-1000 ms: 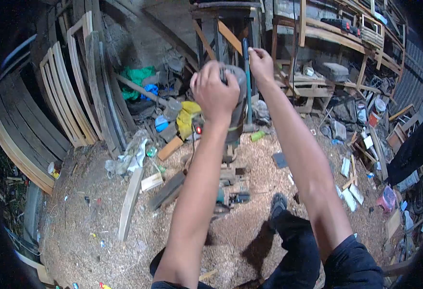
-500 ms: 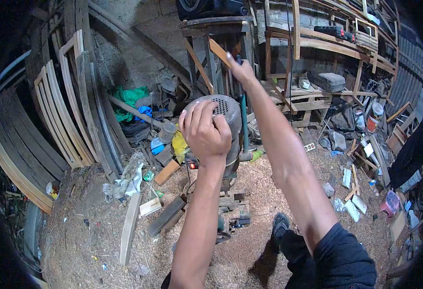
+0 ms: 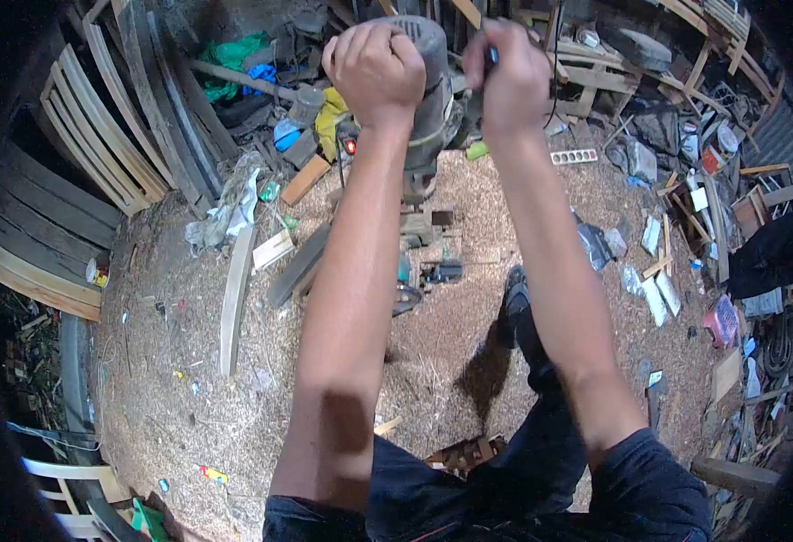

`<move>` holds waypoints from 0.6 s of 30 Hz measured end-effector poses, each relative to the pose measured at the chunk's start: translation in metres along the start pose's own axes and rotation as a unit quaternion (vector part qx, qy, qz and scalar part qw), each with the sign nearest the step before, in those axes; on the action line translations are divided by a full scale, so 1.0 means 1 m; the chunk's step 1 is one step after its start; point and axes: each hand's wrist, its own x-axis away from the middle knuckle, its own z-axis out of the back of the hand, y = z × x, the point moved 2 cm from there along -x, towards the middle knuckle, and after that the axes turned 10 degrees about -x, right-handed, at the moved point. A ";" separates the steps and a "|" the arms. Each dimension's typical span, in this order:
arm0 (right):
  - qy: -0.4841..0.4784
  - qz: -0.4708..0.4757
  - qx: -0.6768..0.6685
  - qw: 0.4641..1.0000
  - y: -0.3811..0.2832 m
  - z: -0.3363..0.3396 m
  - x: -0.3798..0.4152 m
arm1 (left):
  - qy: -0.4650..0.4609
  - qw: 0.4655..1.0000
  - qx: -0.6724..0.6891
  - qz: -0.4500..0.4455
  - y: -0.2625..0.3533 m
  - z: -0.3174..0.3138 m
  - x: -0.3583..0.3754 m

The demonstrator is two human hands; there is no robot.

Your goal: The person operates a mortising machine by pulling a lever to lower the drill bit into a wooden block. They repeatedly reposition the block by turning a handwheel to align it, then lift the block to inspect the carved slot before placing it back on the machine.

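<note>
Head view: left hand touches one motor, right grips one handle

One view, worn on the head. Faces forward and steeply down; wide, round-edged, corners black. Bare forearms nearest the lens, extending up from lower frame; bare hands near top edge. Tan, shavings-strewn earthen-looking floor farther off, mid-frame.

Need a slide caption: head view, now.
Left hand atop a grey machine, right hand around a dark handle, above scattered wood shavings.
</note>
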 end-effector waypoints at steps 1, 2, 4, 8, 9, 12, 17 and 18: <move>-0.007 0.010 -0.003 1.000 -0.007 0.006 0.043 | -0.012 1.000 -0.001 0.001 -0.003 -0.002 0.005; -0.017 0.022 -0.005 1.000 -0.012 0.012 0.077 | -0.004 1.000 -0.005 -0.004 -0.003 -0.001 0.009; 0.011 -0.014 -0.072 0.997 -0.022 0.013 0.115 | 0.010 1.000 -0.013 -0.015 0.000 0.003 0.011; -0.015 -0.045 -0.041 0.998 -0.032 0.018 0.128 | -0.059 0.998 0.021 -0.006 0.018 0.029 0.004; -0.059 -0.100 -0.032 0.993 -0.030 0.027 0.123 | -0.061 0.998 0.015 -0.028 0.015 0.029 0.001; -0.182 -0.197 0.018 0.963 -0.041 0.035 0.095 | -0.050 0.997 -0.010 -0.061 -0.006 0.013 0.008; -0.275 -0.395 0.174 0.859 -0.069 0.009 0.053 | -0.021 0.999 -0.006 -0.038 -0.009 0.002 0.010; -0.313 -0.371 0.189 0.854 -0.065 0.008 0.053 | -0.025 0.999 0.006 -0.031 -0.009 0.002 0.010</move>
